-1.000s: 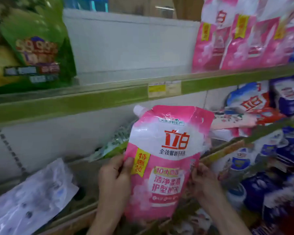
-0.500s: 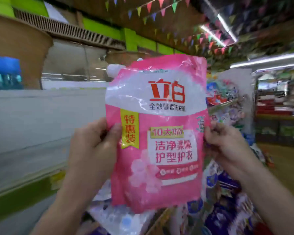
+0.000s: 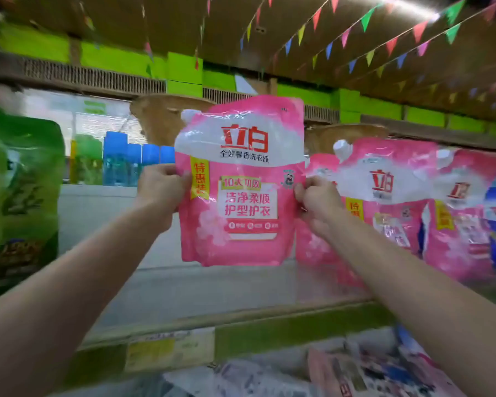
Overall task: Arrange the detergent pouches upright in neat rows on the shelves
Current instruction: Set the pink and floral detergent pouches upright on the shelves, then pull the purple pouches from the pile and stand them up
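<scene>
Lifted from the lower shelf a second ago, the pink pouch (image 3: 239,181) now hangs upright above the top shelf (image 3: 184,285), just left of the standing pink row (image 3: 384,202). Both hands, left hand (image 3: 162,186) and right hand (image 3: 315,196), pinch its side edges; setting it down comes next, I judge.

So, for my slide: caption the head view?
Both hands, left and right, hold a pink detergent pouch upright before the shelf.

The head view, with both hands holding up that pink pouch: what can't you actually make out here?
- Bottom of the held pink pouch: whether it touches the shelf cannot be told.
- Fingers of the left hand and right hand: hidden behind the pouch.
- Standing pink pouches: print blurred, partly behind the right arm.
- Green bag: blurred, cut by the left edge.
</scene>
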The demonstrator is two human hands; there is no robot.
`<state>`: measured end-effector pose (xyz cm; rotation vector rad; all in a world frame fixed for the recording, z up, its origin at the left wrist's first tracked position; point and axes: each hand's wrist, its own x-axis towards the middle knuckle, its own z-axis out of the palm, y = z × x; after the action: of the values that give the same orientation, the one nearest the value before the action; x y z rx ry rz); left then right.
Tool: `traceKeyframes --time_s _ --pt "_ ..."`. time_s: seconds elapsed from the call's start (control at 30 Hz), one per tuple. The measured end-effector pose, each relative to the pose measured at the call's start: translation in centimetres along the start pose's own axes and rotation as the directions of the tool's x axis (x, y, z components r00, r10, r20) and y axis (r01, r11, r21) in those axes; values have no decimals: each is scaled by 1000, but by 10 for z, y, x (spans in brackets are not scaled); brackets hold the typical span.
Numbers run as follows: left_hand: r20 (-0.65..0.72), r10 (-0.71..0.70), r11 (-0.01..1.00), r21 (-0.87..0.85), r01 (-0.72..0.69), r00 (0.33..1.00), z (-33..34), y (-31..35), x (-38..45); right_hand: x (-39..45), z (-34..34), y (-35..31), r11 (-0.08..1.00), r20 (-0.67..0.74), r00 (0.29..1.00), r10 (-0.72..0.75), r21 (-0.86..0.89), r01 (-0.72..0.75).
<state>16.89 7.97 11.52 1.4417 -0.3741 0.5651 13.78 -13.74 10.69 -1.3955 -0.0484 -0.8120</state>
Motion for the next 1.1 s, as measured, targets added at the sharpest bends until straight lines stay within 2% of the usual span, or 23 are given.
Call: traceKeyframes --time_s 0.07,0.2,0.4,0.5,0.63,0.73,0.77,0.8,0.9,1.0,1.07,1.1 --pt "-48 -50 999 -3 50 998 12 -14 12 26 7 20 999 -33 999 -3 -44 2" --pt "-132 -137 989 28 142 982 37 -41 26 67 11 59 996 -56 994 91 -13 -92" --pt "-98 -255 962 77 263 962 62 -75 36 98 5 101 982 -183 980 81 -151 -109" --pt "-106 -277 955 74 286 955 68 -84 33 102 0 110 971 -189 979 70 -213 -111" --pt "-48 -310 934 169 314 949 67 -81 29 99 1 103 967 -141 985 101 -220 -131" --pt "46 -326 892 346 291 944 58 -71 13 72 2 89 862 18 1000 -13 -507 21" --pt "74 -302 890 378 253 951 54 -64 6 60 3 81 833 63 996 -56 -547 81" --pt "78 -252 898 391 203 965 49 -57 -4 43 4 73 835 104 991 -83 -536 127" --pt "88 -52 945 326 20 995 27 -36 -44 -19 9 53 932 198 973 -116 -318 176" --pt "116 24 983 181 -45 993 -2 -27 -96 -95 8 47 992 226 969 -103 -52 117" --pt "144 104 993 35 -110 984 -28 -30 -136 -147 5 51 987 269 959 -85 154 44" --pt "174 140 990 -34 -136 975 -43 -33 -159 -173 4 54 979 296 953 -56 204 -6"
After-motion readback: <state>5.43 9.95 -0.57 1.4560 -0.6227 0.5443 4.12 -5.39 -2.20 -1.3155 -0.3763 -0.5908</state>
